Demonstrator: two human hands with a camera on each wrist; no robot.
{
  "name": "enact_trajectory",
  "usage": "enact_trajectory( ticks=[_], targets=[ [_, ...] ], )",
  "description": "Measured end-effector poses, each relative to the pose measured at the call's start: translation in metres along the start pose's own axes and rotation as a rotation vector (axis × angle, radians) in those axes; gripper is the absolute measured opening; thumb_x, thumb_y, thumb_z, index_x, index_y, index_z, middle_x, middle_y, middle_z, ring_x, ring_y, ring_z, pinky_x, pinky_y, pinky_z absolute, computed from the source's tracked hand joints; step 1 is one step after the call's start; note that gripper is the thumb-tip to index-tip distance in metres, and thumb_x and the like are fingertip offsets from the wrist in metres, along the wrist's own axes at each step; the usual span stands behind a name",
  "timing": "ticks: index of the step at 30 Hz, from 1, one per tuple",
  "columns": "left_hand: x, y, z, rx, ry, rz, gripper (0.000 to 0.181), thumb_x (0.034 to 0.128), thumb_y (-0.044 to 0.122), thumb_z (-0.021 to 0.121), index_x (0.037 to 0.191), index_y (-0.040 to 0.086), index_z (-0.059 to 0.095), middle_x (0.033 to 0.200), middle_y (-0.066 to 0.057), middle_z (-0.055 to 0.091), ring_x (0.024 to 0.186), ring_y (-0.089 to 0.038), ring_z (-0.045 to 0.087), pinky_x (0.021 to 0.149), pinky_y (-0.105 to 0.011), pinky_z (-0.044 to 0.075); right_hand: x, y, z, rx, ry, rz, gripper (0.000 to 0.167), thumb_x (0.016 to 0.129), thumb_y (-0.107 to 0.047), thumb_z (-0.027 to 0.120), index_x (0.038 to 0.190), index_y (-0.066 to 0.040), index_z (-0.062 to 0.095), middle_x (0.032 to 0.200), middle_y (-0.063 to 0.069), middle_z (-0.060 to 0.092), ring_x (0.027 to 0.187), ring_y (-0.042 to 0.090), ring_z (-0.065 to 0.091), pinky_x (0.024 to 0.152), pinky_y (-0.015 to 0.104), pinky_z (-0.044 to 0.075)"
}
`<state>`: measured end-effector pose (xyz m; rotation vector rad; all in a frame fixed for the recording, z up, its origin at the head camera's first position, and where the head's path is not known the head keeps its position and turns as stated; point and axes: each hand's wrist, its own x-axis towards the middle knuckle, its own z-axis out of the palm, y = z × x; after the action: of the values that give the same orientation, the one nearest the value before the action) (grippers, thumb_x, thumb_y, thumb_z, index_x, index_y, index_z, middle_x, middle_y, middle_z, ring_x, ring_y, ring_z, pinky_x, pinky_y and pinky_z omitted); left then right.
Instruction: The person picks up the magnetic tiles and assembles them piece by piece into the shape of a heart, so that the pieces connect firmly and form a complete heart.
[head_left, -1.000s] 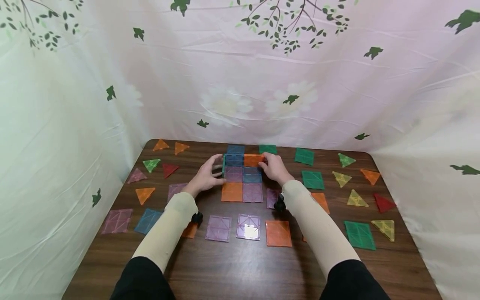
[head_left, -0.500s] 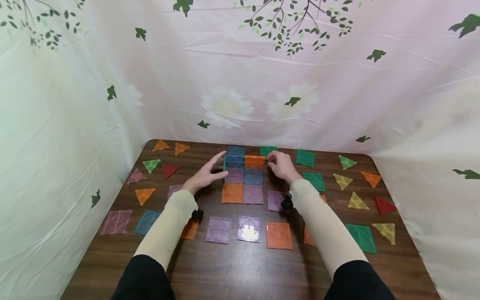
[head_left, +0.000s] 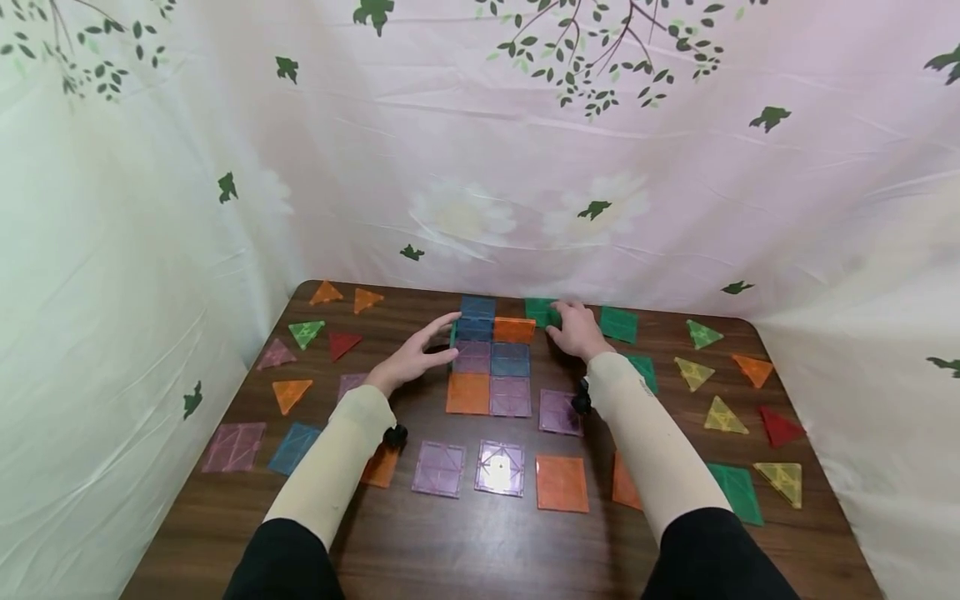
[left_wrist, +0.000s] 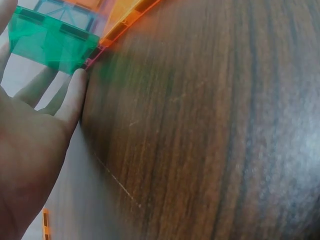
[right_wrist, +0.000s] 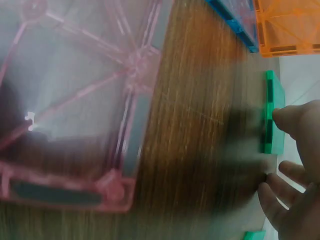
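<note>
In the head view, magnetic tiles form a flat block [head_left: 468, 393] of orange, purple and blue squares, with an upright blue tile [head_left: 476, 330] and an upright orange tile [head_left: 514, 330] along its back. My left hand [head_left: 408, 362] is at the block's left side, fingers fairly straight; in the left wrist view a fingertip touches the lower corner of an upright green tile [left_wrist: 52, 42]. My right hand [head_left: 579, 331] reaches a flat green square tile [head_left: 538, 312] at the back. In the right wrist view its thumb touches that tile's edge, the other fingers spread beside it.
Flat squares lie in front of the block, including a purple tile [head_left: 438, 469] and an orange tile [head_left: 562, 483]. Several triangles, such as a red triangle [head_left: 782, 426], lie along both sides of the wooden table [head_left: 480, 558]. A patterned cloth [head_left: 480, 142] hangs behind.
My right hand has let go of the upright orange tile and moved right and back to the green square. The orange tile stays upright. My left hand remains beside the block.
</note>
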<state>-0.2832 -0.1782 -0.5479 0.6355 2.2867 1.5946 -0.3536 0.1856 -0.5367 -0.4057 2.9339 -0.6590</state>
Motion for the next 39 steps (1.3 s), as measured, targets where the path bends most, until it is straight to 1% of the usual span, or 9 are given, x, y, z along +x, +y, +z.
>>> enact_trajectory(
  ticks=[4, 7, 12, 15, 21, 26, 29, 33, 39],
  targets=[
    [0.000, -0.001, -0.001, 0.004, -0.001, 0.008, 0.072, 0.1078, 0.029, 0.062, 0.169, 0.029, 0.024, 0.172, 0.000, 0.027, 0.156, -0.031, 0.029, 0.123, -0.066, 0.022, 0.004, -0.004, 0.001, -0.032, -0.034, 0.030, 0.053, 0.105, -0.033, 0.063, 0.149, -0.003, 0.055, 0.161, 0.030, 0.034, 0.141, 0.057, 0.034, 0.112, 0.067, 0.038],
    [0.000, -0.001, -0.001, 0.013, -0.007, 0.011, 0.073, 0.1081, 0.028, 0.061, 0.169, 0.027, 0.022, 0.172, -0.002, 0.027, 0.155, -0.030, 0.030, 0.123, -0.065, 0.023, 0.007, -0.006, 0.001, -0.054, -0.032, 0.024, 0.047, 0.103, -0.039, 0.067, 0.131, -0.002, 0.063, 0.158, 0.027, 0.038, 0.137, 0.057, 0.036, 0.107, 0.066, 0.043],
    [-0.001, 0.001, 0.001, 0.013, -0.002, 0.005, 0.074, 0.1076, 0.030, 0.062, 0.169, 0.027, 0.022, 0.171, -0.004, 0.029, 0.155, -0.031, 0.030, 0.122, -0.066, 0.023, 0.006, -0.002, 0.000, -0.065, -0.054, -0.039, 0.041, 0.096, -0.040, 0.078, 0.107, -0.004, 0.061, 0.122, 0.021, 0.063, 0.110, 0.044, 0.057, 0.088, 0.056, 0.052],
    [-0.002, 0.000, 0.002, 0.013, 0.002, -0.008, 0.073, 0.1074, 0.031, 0.062, 0.169, 0.030, 0.023, 0.170, -0.003, 0.030, 0.155, -0.030, 0.031, 0.122, -0.066, 0.024, 0.004, 0.002, -0.002, -0.044, -0.076, -0.074, 0.046, 0.092, -0.038, 0.083, 0.113, -0.004, 0.062, 0.112, 0.019, 0.066, 0.101, 0.037, 0.063, 0.086, 0.052, 0.054],
    [-0.001, 0.000, 0.002, 0.000, 0.004, 0.000, 0.073, 0.1076, 0.030, 0.062, 0.169, 0.029, 0.023, 0.170, -0.005, 0.030, 0.154, -0.031, 0.031, 0.122, -0.067, 0.023, 0.000, 0.007, -0.013, -0.120, -0.087, -0.072, 0.087, 0.086, -0.053, 0.084, 0.147, -0.001, 0.051, 0.139, 0.025, 0.061, 0.122, 0.044, 0.061, 0.099, 0.060, 0.052],
    [0.001, 0.001, 0.001, -0.009, 0.012, -0.003, 0.074, 0.1073, 0.031, 0.063, 0.169, 0.027, 0.022, 0.169, -0.006, 0.030, 0.155, -0.031, 0.030, 0.122, -0.069, 0.021, -0.011, 0.011, -0.031, -0.152, -0.067, -0.061, 0.097, 0.082, -0.060, 0.083, 0.148, 0.001, 0.047, 0.138, 0.026, 0.060, 0.119, 0.045, 0.062, 0.097, 0.062, 0.052],
    [0.002, 0.002, 0.000, -0.014, 0.024, 0.002, 0.074, 0.1070, 0.031, 0.063, 0.169, 0.027, 0.023, 0.169, -0.006, 0.031, 0.154, -0.032, 0.030, 0.121, -0.070, 0.021, -0.023, 0.014, -0.042, -0.090, -0.025, -0.072, 0.093, 0.083, -0.057, 0.083, 0.147, 0.000, 0.047, 0.138, 0.025, 0.059, 0.119, 0.043, 0.061, 0.096, 0.061, 0.052],
    [0.002, 0.003, 0.001, -0.010, 0.024, 0.009, 0.074, 0.1070, 0.029, 0.063, 0.169, 0.027, 0.024, 0.169, -0.006, 0.030, 0.154, -0.033, 0.030, 0.121, -0.070, 0.020, -0.041, 0.014, -0.051, 0.033, 0.008, -0.117, 0.095, 0.087, -0.055, 0.079, 0.157, -0.006, 0.039, 0.143, 0.023, 0.056, 0.125, 0.041, 0.058, 0.099, 0.061, 0.051],
    [0.000, 0.001, 0.002, -0.010, 0.014, -0.009, 0.074, 0.1070, 0.032, 0.063, 0.169, 0.027, 0.023, 0.170, -0.007, 0.029, 0.155, -0.034, 0.029, 0.121, -0.070, 0.019, -0.070, -0.005, -0.048, 0.205, 0.017, -0.188, 0.094, 0.090, -0.049, 0.079, 0.164, -0.018, 0.030, 0.144, 0.021, 0.055, 0.128, 0.042, 0.058, 0.100, 0.062, 0.051]
  ],
)
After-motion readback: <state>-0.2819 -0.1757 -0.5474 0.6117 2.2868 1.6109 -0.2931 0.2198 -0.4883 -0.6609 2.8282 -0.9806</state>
